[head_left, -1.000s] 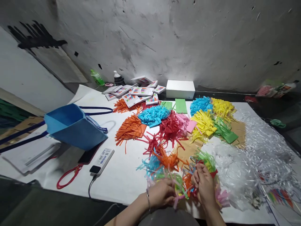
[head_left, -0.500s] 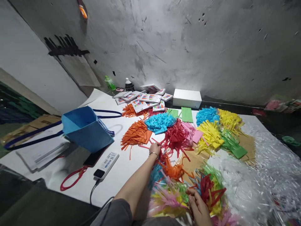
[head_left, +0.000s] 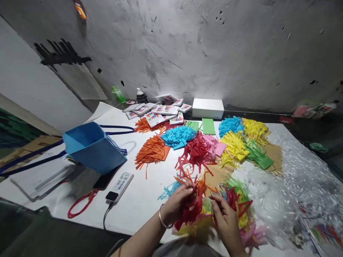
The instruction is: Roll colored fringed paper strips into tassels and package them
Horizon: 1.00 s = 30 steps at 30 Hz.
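in the head view, the only one we have, we see the left hand (head_left: pixel 175 204) closed around a red paper fringe (head_left: pixel 191 210), which hangs from it above the front edge of the white-covered desk (head_left: pixel 150 200). the right hand (head_left: pixel 226 219) is just beside, its thumb and fingertips brought near together, but we cannot tell whether they grip something thin or nothing. behind the red fringe an orange fringe (head_left: pixel 202 186) lies very close, and a light blue fringe (head_left: pixel 171 190) is just to its left, so we think that strips could catch each other if the left hand pulls away quickly. at the right hand's outer side, toward the desk's front right corner, there is a mixed-colour bundle (head_left: pixel 242 200); the wrist could drag it, and its strips could fold or tear, because they look thin. next to this bundle spreads a loose heap of clear plastic (head_left: pixel 270 196), which might cling to the paper and come along with it. because the work is so near to the front edge, we judge that a fringe which slips from the fingers could drop off the desk.
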Available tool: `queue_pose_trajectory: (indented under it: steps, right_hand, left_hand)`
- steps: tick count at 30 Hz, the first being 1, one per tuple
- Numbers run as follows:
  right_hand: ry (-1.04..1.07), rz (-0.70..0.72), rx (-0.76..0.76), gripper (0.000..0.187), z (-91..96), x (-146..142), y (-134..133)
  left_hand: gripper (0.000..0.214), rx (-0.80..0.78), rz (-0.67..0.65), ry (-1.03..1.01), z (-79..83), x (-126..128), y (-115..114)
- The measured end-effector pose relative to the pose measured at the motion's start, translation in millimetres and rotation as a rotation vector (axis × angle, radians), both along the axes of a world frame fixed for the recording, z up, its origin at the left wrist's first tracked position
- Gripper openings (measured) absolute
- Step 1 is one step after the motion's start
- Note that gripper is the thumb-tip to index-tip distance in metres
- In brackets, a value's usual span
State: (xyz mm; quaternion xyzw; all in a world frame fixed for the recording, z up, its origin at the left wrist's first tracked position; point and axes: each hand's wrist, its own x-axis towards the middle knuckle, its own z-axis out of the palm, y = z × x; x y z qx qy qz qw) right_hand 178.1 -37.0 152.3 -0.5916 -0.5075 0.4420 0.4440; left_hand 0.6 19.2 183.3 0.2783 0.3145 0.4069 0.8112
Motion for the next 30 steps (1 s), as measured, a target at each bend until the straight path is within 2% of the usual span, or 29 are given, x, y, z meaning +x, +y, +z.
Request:
queue_pose_trajectory:
  steps: [2, 4, 6, 8, 11, 12, 14, 15, 17, 20, 22, 30]
  right_hand:
    - [-0.01, 0.059, 0.046, 0.039, 12.8, -0.5, -1.3]
    - [-0.036, 0.161, 0.108, 0.032, 23.0, -0.9, -2.3]
    - [-0.07, 0.218, 0.161, 0.026, 28.6, -0.2, -3.1]
    - [-0.098, 0.192, 0.174, 0.024, 29.3, 1.4, -4.4]
    - [-0.114, 0.106, 0.156, 0.021, 24.5, 3.7, -8.3]
    - [-0.117, 0.088, 0.154, 0.021, 22.5, 3.9, -9.8]
    - [-0.113, 0.072, 0.152, 0.021, 19.0, 3.6, -12.6]
    - [-0.1, 0.068, 0.148, 0.021, 17.7, 3.5, -13.8]
    - [-0.048, 0.052, 0.126, 0.022, 15.8, 4.0, -15.7]
    - [0.01, 0.015, 0.084, 0.023, 14.6, 7.4, -18.9]
    - [-0.011, 0.025, 0.067, 0.021, 15.3, 9.9, -21.7]
    - [-0.087, 0.06, 0.086, 0.019, 21.1, 8.7, -27.4]
  left_hand:
    - [0.025, -0.097, -0.124, -0.053, -5.9, 8.6, -18.1]
    - [0.024, -0.126, -0.216, -0.069, -14.3, 15.1, -30.0]
    - [0.025, -0.115, -0.248, -0.037, -20.5, 19.0, -35.9]
    - [0.027, -0.005, -0.164, 0.136, -21.3, 19.5, -37.3]
    - [0.027, 0.331, 0.061, 0.587, -13.8, 16.8, -37.1]
    - [0.028, 0.425, 0.084, 0.699, -10.9, 16.3, -37.7]
    - [0.026, 0.515, 0.027, 0.784, -8.0, 17.7, -40.4]
    - [0.024, 0.504, -0.014, 0.758, -8.7, 19.7, -42.0]
    - [0.026, 0.383, -0.044, 0.614, -13.6, 25.0, -44.9]
    - [0.03, 0.11, -0.005, 0.34, -23.5, 31.0, -46.1]
    - [0.029, 0.017, 0.008, 0.238, -27.3, 31.9, -45.4]
    - [0.031, -0.026, 0.027, 0.211, -26.5, 32.6, -47.5]
